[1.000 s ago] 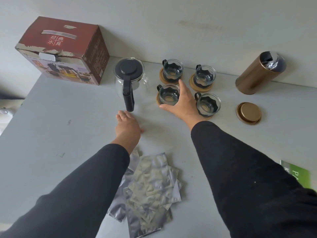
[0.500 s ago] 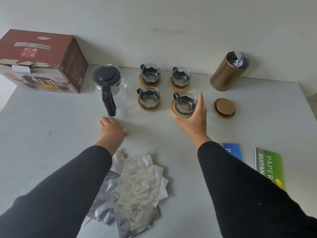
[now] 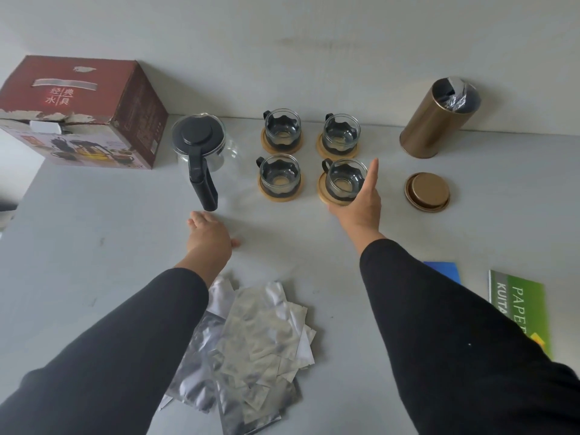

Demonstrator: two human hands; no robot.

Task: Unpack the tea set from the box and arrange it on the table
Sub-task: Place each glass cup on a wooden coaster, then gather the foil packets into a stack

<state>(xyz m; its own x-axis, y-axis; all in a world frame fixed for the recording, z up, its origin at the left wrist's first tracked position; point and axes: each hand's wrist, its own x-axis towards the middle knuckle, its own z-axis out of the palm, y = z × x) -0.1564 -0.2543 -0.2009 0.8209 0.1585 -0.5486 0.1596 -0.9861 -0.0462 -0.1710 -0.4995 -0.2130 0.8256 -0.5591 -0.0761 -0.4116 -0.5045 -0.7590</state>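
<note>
The big grey worktop (image 3: 94, 233) holds everything. The red box (image 3: 84, 111) stands at the far left corner, and I think it is unpacked, because the tea set is out. The glass teapot (image 3: 204, 149) with its black lid sits just beside the box. Next to it are 4 glass cups on round wooden coasters, set in 2 rows of 2. So I judge the job is almost done. What is left is only small fixing, like making the last cup sit straight.

My right hand (image 3: 361, 205) is at the near right cup (image 3: 343, 180). My fingers (image 3: 373, 174) are straight and lie along its right side, touching it, and my thumb is under the near edge of its coaster. I am nudging it, not grabbing it.

My left hand (image 3: 208, 233) rests on the worktop just in front of the teapot's black handle. It holds nothing, and its fingers look loosely bent.
</note>
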